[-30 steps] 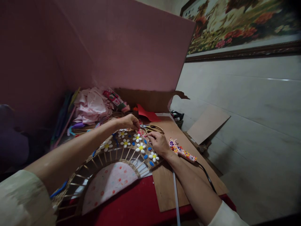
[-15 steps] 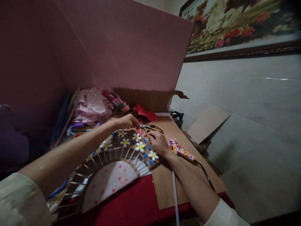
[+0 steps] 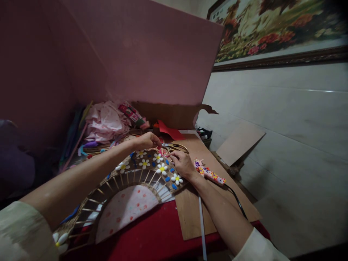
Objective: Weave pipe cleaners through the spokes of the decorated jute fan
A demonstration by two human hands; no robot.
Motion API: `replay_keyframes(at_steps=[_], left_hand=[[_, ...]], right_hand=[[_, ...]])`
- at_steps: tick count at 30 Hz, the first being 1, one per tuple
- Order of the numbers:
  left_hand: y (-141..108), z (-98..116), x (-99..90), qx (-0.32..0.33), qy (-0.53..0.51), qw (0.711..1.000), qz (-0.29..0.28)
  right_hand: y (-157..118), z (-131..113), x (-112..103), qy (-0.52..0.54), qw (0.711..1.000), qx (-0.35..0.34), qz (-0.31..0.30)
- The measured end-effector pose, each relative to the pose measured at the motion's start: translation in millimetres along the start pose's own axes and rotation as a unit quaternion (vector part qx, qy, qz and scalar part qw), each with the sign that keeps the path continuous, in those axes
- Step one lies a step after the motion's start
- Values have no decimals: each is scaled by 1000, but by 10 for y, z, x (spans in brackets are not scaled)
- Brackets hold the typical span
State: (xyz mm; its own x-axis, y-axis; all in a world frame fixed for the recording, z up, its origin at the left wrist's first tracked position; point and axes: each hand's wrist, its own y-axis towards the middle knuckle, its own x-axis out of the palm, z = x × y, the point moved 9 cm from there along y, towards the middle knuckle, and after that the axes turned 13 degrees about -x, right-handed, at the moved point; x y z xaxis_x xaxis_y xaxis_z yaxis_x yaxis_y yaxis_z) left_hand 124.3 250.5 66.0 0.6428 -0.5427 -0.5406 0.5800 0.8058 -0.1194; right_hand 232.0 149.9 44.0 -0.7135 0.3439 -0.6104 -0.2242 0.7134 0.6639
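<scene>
Work surface: table under a red cloth (image 3: 152,230), with a flat brown board (image 3: 194,221) lying over its right part. Room: pink panel (image 3: 152,54) behind; pale tiled wall (image 3: 293,116) to the right, bearing a framed picture (image 3: 272,36) cut by the upper edge. Light is dim and the far left is nearly black; a purplish shape (image 3: 16,163) there cannot be identified. A fan-shaped piece (image 3: 152,170), twine-bound with thin ribs and white-petalled flowers (image 3: 161,169), lies at centre-left on the table; its far side is covered by the left forearm, its near-left end by the sleeve. Left hand (image 3: 151,140): over the far edge of the piece, fingertips drawn together near a small pink-red bit; whether it is gripped cannot be told. Right hand (image 3: 183,165): at the right end of the band, fingers bent, thumb side toward the left hand; any hold too small to make out. Scissors (image 3: 178,147) with gold handles lie just beyond the right hand. Flower-patterned glue gun (image 3: 210,174) beside the right wrist, black cord (image 3: 239,203) trailing nearward. Red sheet (image 3: 170,130) and bundled pink cloth (image 3: 107,123) farther back.
</scene>
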Motion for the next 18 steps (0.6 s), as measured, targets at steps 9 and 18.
replay_keyframes(at_steps=[9, 18], left_hand=[[-444, 467, 34, 29, -206, 978, -2], [-980, 756, 416, 40, -397, 916, -30]], right_hand=[[6, 22, 11, 0, 1000, 1, -1], [1, 16, -18, 19, 1000, -4, 15]])
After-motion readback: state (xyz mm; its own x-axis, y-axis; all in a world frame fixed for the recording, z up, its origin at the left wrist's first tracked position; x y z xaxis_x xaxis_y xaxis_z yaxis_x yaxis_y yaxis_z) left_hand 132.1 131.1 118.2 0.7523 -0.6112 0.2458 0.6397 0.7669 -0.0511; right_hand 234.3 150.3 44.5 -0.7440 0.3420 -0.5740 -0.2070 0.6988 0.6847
